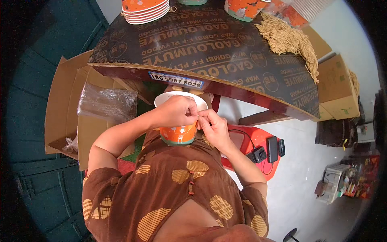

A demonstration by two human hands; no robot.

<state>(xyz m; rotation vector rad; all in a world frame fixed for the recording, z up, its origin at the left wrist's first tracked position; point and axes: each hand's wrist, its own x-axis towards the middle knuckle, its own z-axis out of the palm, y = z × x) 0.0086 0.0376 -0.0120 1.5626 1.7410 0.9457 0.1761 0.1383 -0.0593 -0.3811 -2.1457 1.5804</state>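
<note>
In my lap sits an orange paper bucket (177, 135) with a green base band, white animal figures and a white inside. My left hand (175, 111) reaches over its rim, thumb and fingers closed in a pinch at the bucket's right side. Right beside it, my right hand (214, 127) also pinches, its fingertips nearly meeting the left ones at the bucket's outer wall. What the fingertips hold is too small and too covered to make out.
Ahead is a dark printed plywood table (193, 44) bearing stacked orange buckets (146, 11), another bucket (245, 9) and a heap of tan cords (288, 38). An open cardboard box (64, 109) with plastic wrap stands left. On the right, a red stool (260, 161) carries small black devices (273, 149).
</note>
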